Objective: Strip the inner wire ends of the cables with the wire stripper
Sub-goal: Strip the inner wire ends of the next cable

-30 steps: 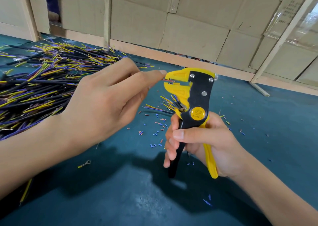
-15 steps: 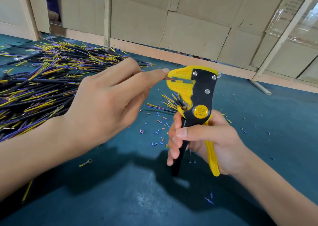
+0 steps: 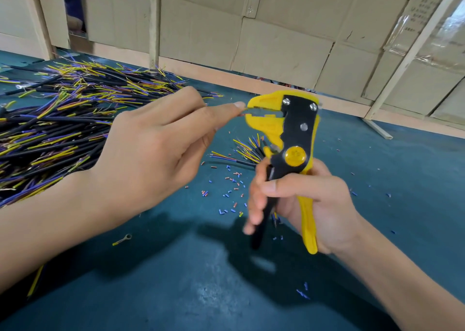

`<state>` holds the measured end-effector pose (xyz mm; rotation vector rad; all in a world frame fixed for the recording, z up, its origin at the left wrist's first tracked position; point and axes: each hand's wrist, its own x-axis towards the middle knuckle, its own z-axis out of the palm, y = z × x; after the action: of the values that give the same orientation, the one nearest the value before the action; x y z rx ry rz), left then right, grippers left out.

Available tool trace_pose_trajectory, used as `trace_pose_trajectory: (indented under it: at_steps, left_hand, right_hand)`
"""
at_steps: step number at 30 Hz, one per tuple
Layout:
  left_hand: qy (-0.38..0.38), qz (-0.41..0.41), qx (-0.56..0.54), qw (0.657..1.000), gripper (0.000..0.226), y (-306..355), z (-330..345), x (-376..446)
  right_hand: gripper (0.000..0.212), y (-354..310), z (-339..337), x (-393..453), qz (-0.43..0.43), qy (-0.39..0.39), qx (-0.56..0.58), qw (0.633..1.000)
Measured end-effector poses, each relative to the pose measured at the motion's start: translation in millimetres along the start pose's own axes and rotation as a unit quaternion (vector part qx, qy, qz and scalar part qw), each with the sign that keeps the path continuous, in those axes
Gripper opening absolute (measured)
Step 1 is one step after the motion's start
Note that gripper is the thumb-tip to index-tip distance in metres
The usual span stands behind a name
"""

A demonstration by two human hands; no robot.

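Note:
My right hand (image 3: 309,204) grips the handles of a yellow and black wire stripper (image 3: 289,139), held upright above the table. My left hand (image 3: 156,149) pinches a thin wire end between thumb and forefinger and holds it in the stripper's yellow jaws (image 3: 261,115). The cable behind that wire is hidden by my left hand. A large heap of black cables (image 3: 55,129) with yellow, purple and blue inner wires lies at the left. A smaller bunch of cables (image 3: 246,152) lies behind the stripper.
Small bits of stripped blue and red insulation (image 3: 231,192) are scattered on the dark teal table (image 3: 176,280). A ring terminal (image 3: 123,239) lies near the front. Cardboard panels (image 3: 276,41) stand along the table's far edge.
The stripper's handles have drawn together and its jaws have narrowed on the wire. Both hands stay nearly in place.

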<state>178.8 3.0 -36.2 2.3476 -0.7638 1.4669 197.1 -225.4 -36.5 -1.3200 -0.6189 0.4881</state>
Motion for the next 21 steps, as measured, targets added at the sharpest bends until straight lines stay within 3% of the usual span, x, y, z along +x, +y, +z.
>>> trace_pose_trajectory:
  at_steps: [4,9,21]
  left_hand:
    - [-0.005,-0.034,-0.023,0.999,0.029,-2.1,0.1,2.5]
    - [-0.013,-0.172,-0.142,0.975,0.019,2.7,1.3,1.2]
    - [-0.025,-0.194,-0.199,0.960,0.013,14.6,0.8,3.9]
  right_hand:
    - [0.014,2.3,-4.5,1.8,-0.002,-0.025,0.025,0.999]
    - [0.013,2.7,-7.3,2.2,0.003,-0.018,0.029,0.999]
    - [0.014,-0.1,-2.8,0.9,0.016,-0.021,0.004,1.000]
